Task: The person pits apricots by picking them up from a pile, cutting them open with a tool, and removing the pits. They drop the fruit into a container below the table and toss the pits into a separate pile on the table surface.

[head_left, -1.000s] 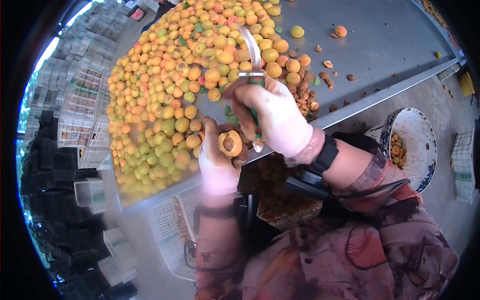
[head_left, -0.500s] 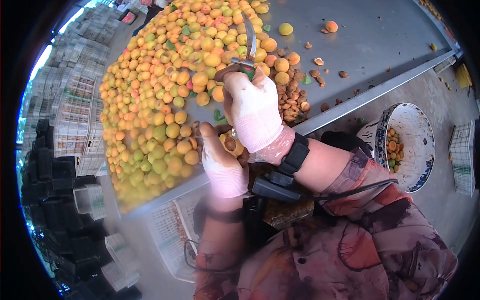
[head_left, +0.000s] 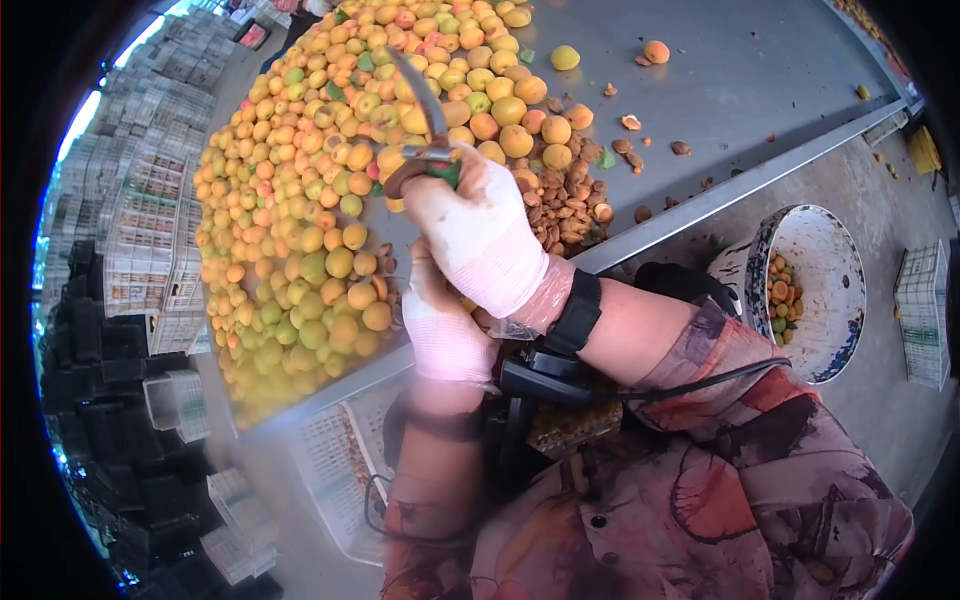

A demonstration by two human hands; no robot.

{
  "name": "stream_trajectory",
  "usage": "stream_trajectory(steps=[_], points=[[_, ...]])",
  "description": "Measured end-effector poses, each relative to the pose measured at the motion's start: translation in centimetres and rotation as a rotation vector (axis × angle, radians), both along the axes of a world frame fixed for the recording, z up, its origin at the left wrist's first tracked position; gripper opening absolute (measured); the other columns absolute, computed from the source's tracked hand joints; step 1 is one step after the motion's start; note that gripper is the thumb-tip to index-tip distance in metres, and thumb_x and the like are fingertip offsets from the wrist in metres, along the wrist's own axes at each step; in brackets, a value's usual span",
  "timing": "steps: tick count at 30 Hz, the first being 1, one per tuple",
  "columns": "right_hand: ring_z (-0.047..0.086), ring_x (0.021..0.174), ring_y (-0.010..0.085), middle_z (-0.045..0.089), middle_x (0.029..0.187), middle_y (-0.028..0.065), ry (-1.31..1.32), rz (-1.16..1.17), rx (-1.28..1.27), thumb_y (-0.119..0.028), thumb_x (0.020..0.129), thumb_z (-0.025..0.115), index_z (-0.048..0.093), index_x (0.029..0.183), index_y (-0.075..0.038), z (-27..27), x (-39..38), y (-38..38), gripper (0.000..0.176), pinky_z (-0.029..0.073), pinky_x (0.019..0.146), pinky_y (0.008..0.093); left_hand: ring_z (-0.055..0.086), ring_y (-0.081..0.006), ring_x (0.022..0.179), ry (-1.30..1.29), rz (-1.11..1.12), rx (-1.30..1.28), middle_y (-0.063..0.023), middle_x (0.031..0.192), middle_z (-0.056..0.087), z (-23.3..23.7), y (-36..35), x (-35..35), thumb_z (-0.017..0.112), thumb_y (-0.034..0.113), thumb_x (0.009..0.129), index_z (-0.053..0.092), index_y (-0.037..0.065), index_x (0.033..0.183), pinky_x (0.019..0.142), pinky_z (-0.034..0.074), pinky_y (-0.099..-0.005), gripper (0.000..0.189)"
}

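My right hand (head_left: 475,215), in a white and pink glove, is closed around the handle of a curved knife (head_left: 422,95). The blade points up and to the left, over the heap of apricots (head_left: 310,210). Just below it, my left hand (head_left: 440,320), gloved the same way, is closed on an apricot (head_left: 468,303), of which only a sliver shows; my right hand covers the rest. Both hands are close together above the near edge of the metal table (head_left: 680,90). Beside my right hand lies a pile of brown apricot pits (head_left: 565,205).
A white bucket (head_left: 845,260) with some apricots in it stands on the floor to the right. Below the table edge sits a white crate (head_left: 325,465). Stacked crates (head_left: 150,240) line the left. A cable runs along my right sleeve (head_left: 730,375).
My right hand has moved left and down with the knife, and the blade now tilts left. The cut apricot in my left hand, plainly seen before, is now mostly covered.
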State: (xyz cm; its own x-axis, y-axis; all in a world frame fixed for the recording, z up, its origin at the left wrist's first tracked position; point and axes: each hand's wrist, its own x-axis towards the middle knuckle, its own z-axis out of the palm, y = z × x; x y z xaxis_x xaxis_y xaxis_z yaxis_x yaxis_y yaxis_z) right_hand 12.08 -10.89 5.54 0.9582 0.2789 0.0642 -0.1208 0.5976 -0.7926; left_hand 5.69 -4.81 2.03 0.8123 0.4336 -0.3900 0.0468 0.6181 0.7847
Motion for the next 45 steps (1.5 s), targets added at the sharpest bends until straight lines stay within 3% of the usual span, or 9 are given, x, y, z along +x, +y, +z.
stream_trajectory(steps=[3,5,12,14,20,23,30,39,45], points=[[0.056,0.084,0.0085,0.064,0.092,0.0034,-0.094,0.118,0.019,-0.006,0.086,0.052,0.06,0.102,0.003,0.3,-0.2,-0.2,0.021,0.047,0.077,0.0236,0.064,-0.0246,0.102,0.067,-0.031,-0.037,-0.0106,0.112,0.063,-0.7,1.1,0.2,0.045,0.034,0.104,0.051,0.003,0.127,0.085,0.055,-0.0398,0.04],[0.056,0.084,0.0083,0.064,0.091,0.0035,-0.146,0.147,-0.033,-0.006,0.085,0.052,0.06,0.104,0.003,0.6,-0.2,-0.4,0.022,0.047,0.077,0.0235,0.055,-0.0077,0.05,0.102,-0.114,0.195,0.0019,0.08,0.061,-0.5,1.0,0.0,0.05,0.039,0.1,0.057,0.015,0.107,0.038,0.039,-0.0207,0.026],[0.056,0.076,0.0066,0.065,0.087,0.0029,-0.289,0.254,-0.152,-0.004,0.082,0.053,0.061,0.105,0.003,0.3,0.1,0.3,0.025,0.048,0.068,0.0248,0.051,-0.0079,0.046,0.219,0.016,-0.19,0.0026,0.073,0.057,0.0,1.3,1.0,0.05,0.038,0.099,0.057,0.017,0.101,0.036,0.035,-0.0219,0.022],[0.056,0.073,0.0072,0.064,0.084,0.0021,-0.25,0.194,-0.152,-0.004,0.082,0.053,0.061,0.102,0.003,-0.4,1.0,0.5,0.023,0.048,0.066,0.0247,0.065,-0.024,0.102,0.268,-0.07,0.203,-0.0096,0.113,0.062,0.1,1.8,1.0,0.049,0.03,0.102,0.056,0.004,0.122,0.079,0.058,-0.0393,0.034],[0.042,0.042,0.008,0.05,0.06,-0.0005,0.296,0.174,0.334,-0.009,0.084,0.057,0.058,0.085,-0.004,-0.6,2.4,0.2,0.005,0.03,0.039,0.0258,0.069,-0.0289,0.09,0.082,-0.016,0.095,-0.0101,0.103,0.067,0.7,2.1,1.5,0.057,0.022,0.094,0.057,0.006,0.117,0.075,0.057,-0.0395,0.028],[0.056,0.061,0.0113,0.06,0.073,0.0042,0.073,0.088,-0.005,-0.013,0.084,0.06,0.061,0.093,0.0,-0.7,2.8,0.3,0.015,0.044,0.054,0.0266,0.068,-0.0366,0.085,0.047,-0.142,1.55,-0.0193,0.086,0.066,0.0,3.0,1.3,0.082,0.018,0.062,0.055,0.002,0.106,0.071,0.054,-0.0383,0.054],[0.069,0.084,0.03,0.066,0.083,0.0209,-0.36,0.172,-0.907,-0.03,0.082,0.069,0.054,0.105,0.009,-2.0,1.2,-1.4,0.048,0.053,0.071,0.0363,0.069,-0.0328,0.086,-0.004,0.011,1.56,-0.0167,0.095,0.069,0.5,2.8,0.8,0.063,0.003,0.084,0.055,-0.002,0.122,0.076,0.055,-0.0377,0.039],[0.066,0.085,0.0404,0.063,0.081,0.0285,-0.348,0.179,-0.782,-0.02,0.082,0.063,0.049,0.106,0.007,-3.7,-0.2,-1.7,0.039,0.052,0.073,0.0426,0.063,-0.0377,0.102,-0.062,0.14,1.721,-0.0233,0.111,0.063,-0.1,2.1,-0.7,0.064,0.0,0.082,0.05,-0.007,0.125,0.086,0.052,-0.0416,0.045],[0.064,0.082,0.0437,0.062,0.078,0.0282,-0.517,0.107,-1.106,-0.019,0.081,0.061,0.056,0.1,0.005,-2.6,2.6,-4.6,0.031,0.051,0.071,0.0451,0.062,-0.0355,0.099,-0.017,-0.637,1.435,-0.0185,0.107,0.064,-0.6,5.8,-4.8,0.061,-0.002,0.08,0.058,-0.002,0.113,0.089,0.05,-0.0392,0.033]])
